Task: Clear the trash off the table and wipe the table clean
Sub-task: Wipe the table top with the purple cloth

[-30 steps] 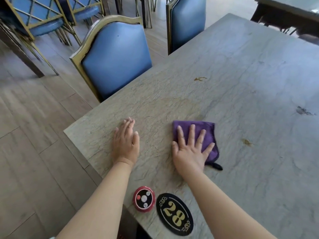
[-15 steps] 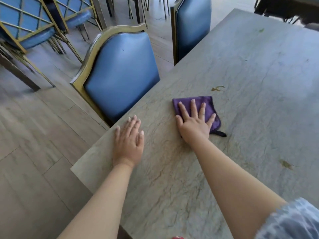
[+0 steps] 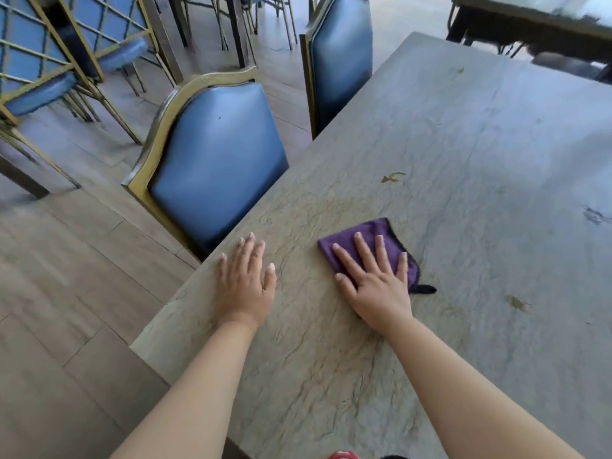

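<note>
table: grey-beige stone-pattern table [image 3: 463, 134] filled most of the head view, its left edge running diagonally from near left to far right.
right hand: right hand [image 3: 377, 286] lay palm-down on the purple cloth [image 3: 387, 240], fingers straight and spread, pressing it flat, no curl round it.
cloth: folded, flat on the table, in from the left edge toward the near end; black tab [image 3: 425, 288] stuck out at its near right corner, touching the tabletop.
left hand: left hand [image 3: 243, 286] rested flat on bare tabletop at the left edge, fingers straight, holding nothing, apart from the cloth.
residue: yellowish smear [image 3: 392, 177] beyond the cloth; second brownish smear [image 3: 516, 302] right of the cloth; dark mark [image 3: 594, 216] near the right edge of view; small greenish speck [image 3: 461, 70] toward the far end.
chairs: blue padded chair [image 3: 215, 160] with gold frame tucked against the left edge, just beyond the left hand; second blue chair [image 3: 341, 58] further along the same edge.
near edge: red object [image 3: 342, 455] partly cut off at the frame bottom, couldn't tell what it was.
background: another table [image 3: 530, 21] past the far end.
</note>
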The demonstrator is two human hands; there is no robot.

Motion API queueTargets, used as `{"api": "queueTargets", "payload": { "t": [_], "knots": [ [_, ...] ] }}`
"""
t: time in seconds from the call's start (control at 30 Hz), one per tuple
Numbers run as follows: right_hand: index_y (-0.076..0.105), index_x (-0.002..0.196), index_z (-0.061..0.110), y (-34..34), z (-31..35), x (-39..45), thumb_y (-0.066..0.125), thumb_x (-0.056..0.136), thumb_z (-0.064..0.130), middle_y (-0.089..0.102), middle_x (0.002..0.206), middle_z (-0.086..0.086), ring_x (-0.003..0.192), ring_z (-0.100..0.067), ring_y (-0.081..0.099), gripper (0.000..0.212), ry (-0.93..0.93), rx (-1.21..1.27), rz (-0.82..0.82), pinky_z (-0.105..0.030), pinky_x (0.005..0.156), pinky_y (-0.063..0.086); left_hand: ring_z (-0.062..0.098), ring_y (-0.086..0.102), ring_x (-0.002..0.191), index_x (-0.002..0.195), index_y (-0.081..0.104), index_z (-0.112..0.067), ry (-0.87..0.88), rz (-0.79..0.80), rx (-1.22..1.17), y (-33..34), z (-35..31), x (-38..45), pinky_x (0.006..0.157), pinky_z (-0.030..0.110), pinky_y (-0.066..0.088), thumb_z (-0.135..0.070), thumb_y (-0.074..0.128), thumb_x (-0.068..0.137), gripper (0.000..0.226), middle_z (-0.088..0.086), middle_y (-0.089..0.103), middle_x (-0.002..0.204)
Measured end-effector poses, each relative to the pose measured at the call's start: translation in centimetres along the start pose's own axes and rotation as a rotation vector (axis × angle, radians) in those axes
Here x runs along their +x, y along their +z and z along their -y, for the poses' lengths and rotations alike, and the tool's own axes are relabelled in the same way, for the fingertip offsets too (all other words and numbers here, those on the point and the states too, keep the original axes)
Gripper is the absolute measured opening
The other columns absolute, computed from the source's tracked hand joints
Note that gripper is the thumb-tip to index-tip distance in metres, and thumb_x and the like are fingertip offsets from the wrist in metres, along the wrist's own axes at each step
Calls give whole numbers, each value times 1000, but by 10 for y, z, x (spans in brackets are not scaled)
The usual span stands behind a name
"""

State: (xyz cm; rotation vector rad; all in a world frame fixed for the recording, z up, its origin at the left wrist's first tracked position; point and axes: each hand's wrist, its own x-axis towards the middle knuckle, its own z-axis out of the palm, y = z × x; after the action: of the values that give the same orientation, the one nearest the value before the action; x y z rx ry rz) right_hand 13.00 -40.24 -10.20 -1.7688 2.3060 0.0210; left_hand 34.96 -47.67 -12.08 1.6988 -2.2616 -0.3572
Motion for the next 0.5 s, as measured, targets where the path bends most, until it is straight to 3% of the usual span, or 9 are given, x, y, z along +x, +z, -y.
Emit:
{"api": "queueTargets", "payload": {
  "t": [0.13, 0.27, 0.37, 0.5],
  "knots": [
    [-3, 146, 52, -11, 30, 60, 14, 95, 58, -17, 160, 9, 144, -27, -25, 54, 311, 123, 30, -65, 108, -15, 18, 19, 147, 146, 38, -9, 115, 50, -33, 3, 0, 28, 119, 35, 4, -46, 16, 91, 70, 5, 28, 157],
    [-5, 146, 52, -13, 61, 88, 12, 96, 59, -20, 159, 10, 144, -27, -27, 53, 207, 96, 27, -63, 108, -18, 17, 22, 146, 146, 38, -10, 283, 125, -65, 6, 4, 76, 119, 31, 6, -38, 16, 90, 66, 3, 27, 157],
    [-7, 144, 57, -6, 53, 56, 11, 94, 63, -17, 159, 14, 144, -21, -26, 53, 152, 62, -11, -60, 112, -14, 15, 18, 147, 147, 35, -10, 395, 190, -90, 7, -2, 107, 119, 27, 4, -36, 14, 90, 67, 2, 24, 158],
    [-11, 142, 58, -4, 42, 40, 11, 93, 64, -19, 158, 13, 145, -22, -25, 54, 483, 80, -56, -59, 112, -16, 13, 11, 148, 151, 26, -15, 543, 267, -16, 20, -30, 144, 119, 31, -5, -43, 10, 90, 69, -3, 14, 161]
  ]
}}
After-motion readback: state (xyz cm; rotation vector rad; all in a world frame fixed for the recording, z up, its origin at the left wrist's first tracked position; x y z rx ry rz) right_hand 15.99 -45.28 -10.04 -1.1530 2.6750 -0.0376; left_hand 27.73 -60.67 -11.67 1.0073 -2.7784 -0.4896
